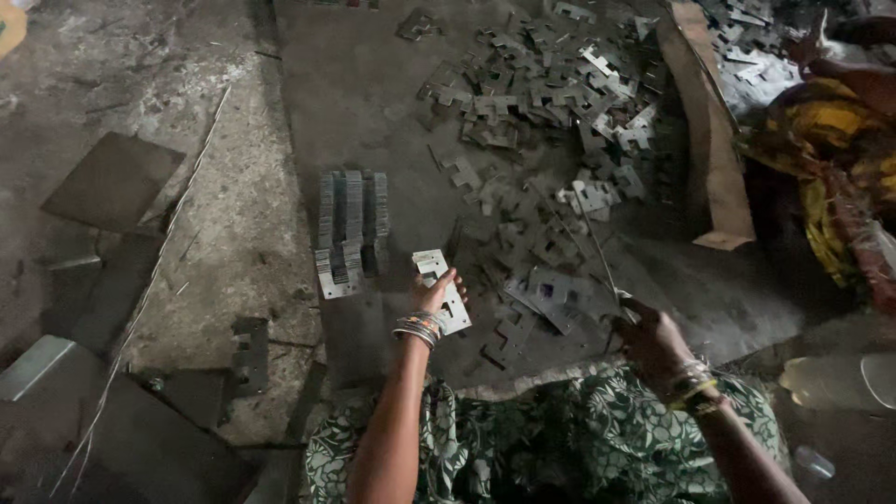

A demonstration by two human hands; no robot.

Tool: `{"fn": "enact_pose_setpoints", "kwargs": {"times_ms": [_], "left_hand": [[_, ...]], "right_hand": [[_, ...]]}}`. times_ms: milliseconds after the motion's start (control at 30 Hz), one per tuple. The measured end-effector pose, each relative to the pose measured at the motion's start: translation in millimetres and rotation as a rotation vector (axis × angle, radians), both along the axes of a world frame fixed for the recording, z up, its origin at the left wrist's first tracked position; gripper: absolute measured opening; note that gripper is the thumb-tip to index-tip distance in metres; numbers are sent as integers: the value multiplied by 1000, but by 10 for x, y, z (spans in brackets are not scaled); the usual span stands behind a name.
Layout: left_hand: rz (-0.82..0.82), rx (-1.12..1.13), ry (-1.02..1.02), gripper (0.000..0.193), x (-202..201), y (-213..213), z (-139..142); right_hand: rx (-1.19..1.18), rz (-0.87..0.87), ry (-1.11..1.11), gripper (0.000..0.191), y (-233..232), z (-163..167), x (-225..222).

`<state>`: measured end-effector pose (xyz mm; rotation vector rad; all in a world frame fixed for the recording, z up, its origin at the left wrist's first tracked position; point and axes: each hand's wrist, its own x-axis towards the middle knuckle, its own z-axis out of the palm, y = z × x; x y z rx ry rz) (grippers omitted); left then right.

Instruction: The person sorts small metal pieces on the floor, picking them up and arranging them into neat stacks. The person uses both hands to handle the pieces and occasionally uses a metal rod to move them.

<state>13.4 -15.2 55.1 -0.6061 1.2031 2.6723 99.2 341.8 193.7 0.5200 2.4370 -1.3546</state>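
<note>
Near the frame's centre, the left hand (435, 291) pinches a flat metal plate (442, 291) just right of the neat stack (351, 233), seemingly for adding. The right hand (653, 338), lower right, grips a thin wire (597, 250) over the loose pile (546, 121).

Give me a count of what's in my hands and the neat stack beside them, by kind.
Flat notched metal plate in the left hand: 1
Thin wire in the right hand: 1
Neat stack of plates: 1
Total: 3
</note>
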Motion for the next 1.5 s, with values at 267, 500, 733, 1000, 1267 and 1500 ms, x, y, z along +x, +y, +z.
{"fn": "enact_pose_setpoints", "kwargs": {"times_ms": [267,500,733,1000,1267,1500], "left_hand": [[29,-104,20,19,34,-41,8],[26,-113,16,18,40,-46,104],[-46,-68,7,16,-20,44,29],[0,-97,58,21,65,-7,140],[21,-11,-22,21,49,37,159],[-4,-15,0,20,62,13,151]], "right_hand": [[-96,-203,246,47,707,-6,-548],[-348,-418,-124,36,608,-262,-956],[-53,-130,-135,44,47,-419,-262],[-7,-81,10,48,176,-506,258],[-17,-338,143,50,857,-200,-277],[-20,-216,-112,49,465,45,205]]}}
